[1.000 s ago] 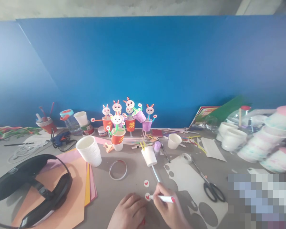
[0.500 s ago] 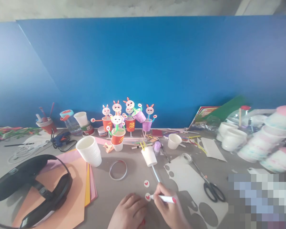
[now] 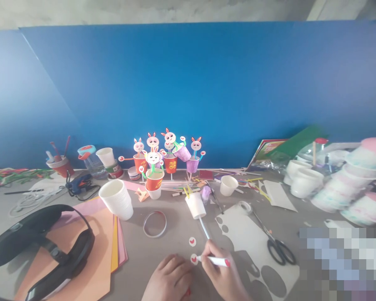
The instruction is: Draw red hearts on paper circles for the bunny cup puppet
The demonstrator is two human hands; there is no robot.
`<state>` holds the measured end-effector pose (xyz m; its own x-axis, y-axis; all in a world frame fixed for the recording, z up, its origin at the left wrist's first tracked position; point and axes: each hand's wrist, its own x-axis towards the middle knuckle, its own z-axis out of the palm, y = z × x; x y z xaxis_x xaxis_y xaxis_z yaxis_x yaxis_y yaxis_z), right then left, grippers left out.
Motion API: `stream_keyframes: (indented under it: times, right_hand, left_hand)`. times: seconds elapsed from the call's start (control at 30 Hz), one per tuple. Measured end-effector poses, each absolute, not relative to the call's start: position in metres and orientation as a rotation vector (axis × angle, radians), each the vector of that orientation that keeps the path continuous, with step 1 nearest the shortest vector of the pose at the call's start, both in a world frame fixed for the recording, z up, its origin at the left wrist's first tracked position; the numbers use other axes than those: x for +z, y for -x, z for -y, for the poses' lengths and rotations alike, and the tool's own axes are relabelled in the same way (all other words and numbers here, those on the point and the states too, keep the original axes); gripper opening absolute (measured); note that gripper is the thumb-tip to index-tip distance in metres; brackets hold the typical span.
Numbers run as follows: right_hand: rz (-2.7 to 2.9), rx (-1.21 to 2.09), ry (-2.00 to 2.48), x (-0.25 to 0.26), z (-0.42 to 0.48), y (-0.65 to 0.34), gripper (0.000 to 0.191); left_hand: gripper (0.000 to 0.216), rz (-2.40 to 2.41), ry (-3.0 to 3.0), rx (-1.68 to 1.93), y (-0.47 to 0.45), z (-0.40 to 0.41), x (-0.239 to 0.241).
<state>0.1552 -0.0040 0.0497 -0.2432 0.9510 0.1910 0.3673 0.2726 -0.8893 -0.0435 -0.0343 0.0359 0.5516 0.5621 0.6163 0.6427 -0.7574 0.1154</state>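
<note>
My right hand [image 3: 221, 269] grips a white marker [image 3: 217, 261] with a red end. The marker's tip touches a small round paper disc [image 3: 194, 259] bearing a red heart. A second heart disc [image 3: 192, 241] lies just beyond it. To the left, my left hand [image 3: 171, 278] rests on the table with its fingers curled together. A bit of something red [image 3: 188, 292] peeks out under its fingers, mostly hidden. Beyond the discs a white paper cup [image 3: 195, 205] lies tilted, with a pale straw [image 3: 204, 228] and yellow strips coming out of it.
A tape roll [image 3: 155, 224], stacked white cups [image 3: 115, 199] and a black headset [image 3: 40, 251] on coloured paper stand left. Rabbit-faced cup figures [image 3: 154, 177] line the back. Black-handled scissors [image 3: 281, 251] lie on cut white paper [image 3: 238, 232] at right, near piled painted cups [image 3: 335, 188].
Hardly anything differs. The view has shifted very slightly, while the marker tip stays on the same heart disc and my left hand keeps its place.
</note>
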Motion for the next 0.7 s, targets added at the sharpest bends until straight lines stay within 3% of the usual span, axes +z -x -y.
stream_keyframes:
  times: [0.2,0.7]
  right_hand:
    - [1.642,1.054,1.153,0.045,0.005,-0.160,0.027]
    - [1.301,1.194,1.171,0.056,0.000,-0.160,0.030]
  left_hand:
    - [0.040,1.012,2.654,-0.976,0.043,0.032,0.040]
    - [0.038,0.906,2.516,-1.075,0.042,0.024,0.029]
